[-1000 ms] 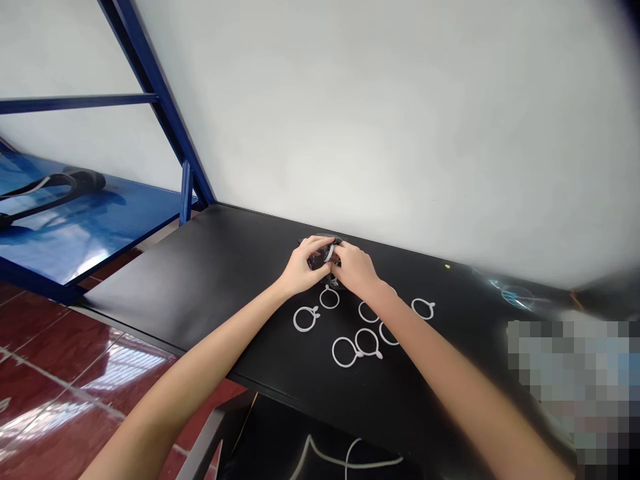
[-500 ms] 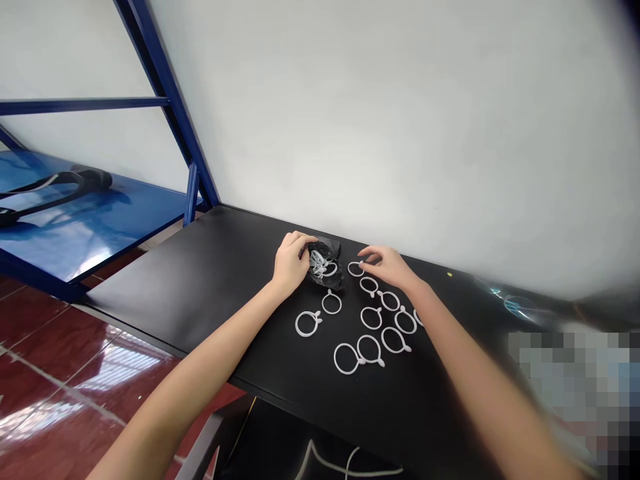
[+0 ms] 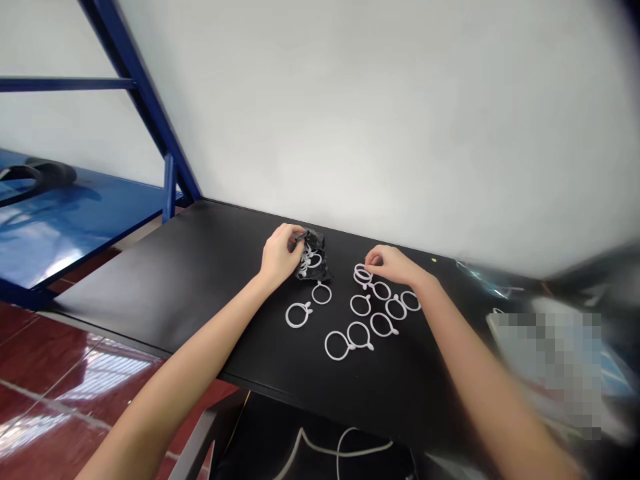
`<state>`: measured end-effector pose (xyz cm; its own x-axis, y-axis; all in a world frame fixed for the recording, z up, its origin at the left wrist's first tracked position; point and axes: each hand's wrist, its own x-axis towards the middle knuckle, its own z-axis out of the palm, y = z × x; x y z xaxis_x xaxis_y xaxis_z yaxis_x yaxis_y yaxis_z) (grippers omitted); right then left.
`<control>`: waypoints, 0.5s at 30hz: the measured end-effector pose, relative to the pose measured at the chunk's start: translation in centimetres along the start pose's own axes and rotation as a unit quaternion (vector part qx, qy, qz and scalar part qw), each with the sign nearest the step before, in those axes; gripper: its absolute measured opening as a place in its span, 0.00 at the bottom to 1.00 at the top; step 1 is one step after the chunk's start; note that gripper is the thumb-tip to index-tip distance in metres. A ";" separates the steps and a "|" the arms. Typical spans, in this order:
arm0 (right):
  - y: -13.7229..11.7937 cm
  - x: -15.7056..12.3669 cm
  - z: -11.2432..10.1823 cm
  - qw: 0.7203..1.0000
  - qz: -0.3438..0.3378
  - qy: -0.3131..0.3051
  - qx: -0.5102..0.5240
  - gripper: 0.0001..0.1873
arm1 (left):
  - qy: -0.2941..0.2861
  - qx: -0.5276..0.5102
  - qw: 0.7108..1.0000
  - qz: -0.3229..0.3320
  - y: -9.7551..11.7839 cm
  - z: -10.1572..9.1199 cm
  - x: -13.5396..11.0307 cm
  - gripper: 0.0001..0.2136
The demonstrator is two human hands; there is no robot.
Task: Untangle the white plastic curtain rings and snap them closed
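Observation:
My left hand (image 3: 281, 255) is closed on the edge of a small black plastic bag (image 3: 320, 268) lying on its side near the back of the black table. Several white rings with small eyelets, like curtain rings, fill the bag's mouth. With thumb and fingertips, my right hand (image 3: 393, 265) pinches a white curtain ring (image 3: 362, 267), which overlaps another ring just below it. More curtain rings lie flat in front of that hand, among them a front ring (image 3: 326, 347). Two others, including a left ring (image 3: 287, 316), lie below the bag.
The black table (image 3: 200, 267) runs along a white wall. At left stands a blue metal rack (image 3: 150, 107) with a black object (image 3: 50, 173) on its shelf. Clear plastic wrapping (image 3: 483, 277) lies at right. A white cable (image 3: 320, 450) shows below the front edge.
My right hand has brought one curtain ring over its neighbour, so the two overlap. My left hand keeps its hold on the bag. The whole view has shifted slightly.

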<state>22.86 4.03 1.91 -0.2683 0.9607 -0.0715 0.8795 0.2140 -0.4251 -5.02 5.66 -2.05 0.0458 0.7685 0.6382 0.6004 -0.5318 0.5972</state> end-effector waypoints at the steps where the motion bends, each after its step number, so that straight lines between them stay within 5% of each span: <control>1: -0.2 -0.4 0.3 1.000 0.005 -0.013 -0.009 0.02 | -0.005 0.002 1.000 0.003 0.1 0.0 -0.1 0.07; 7: -1.8 -0.4 2.5 0.998 0.039 0.012 -0.048 0.03 | -0.024 0.018 1.000 0.000 0.1 -0.2 -0.3 0.06; 15: -4.7 -4.2 0.7 0.997 0.005 -0.053 -0.047 0.02 | -0.022 0.049 0.999 -0.004 -0.3 -0.3 -0.2 0.07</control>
<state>19.58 -1.11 3.58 -0.2955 0.9397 -0.1719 0.9137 0.2254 -0.3382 -5.47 5.54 -2.24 0.0756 0.7886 0.6103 0.6767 -0.4901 0.5494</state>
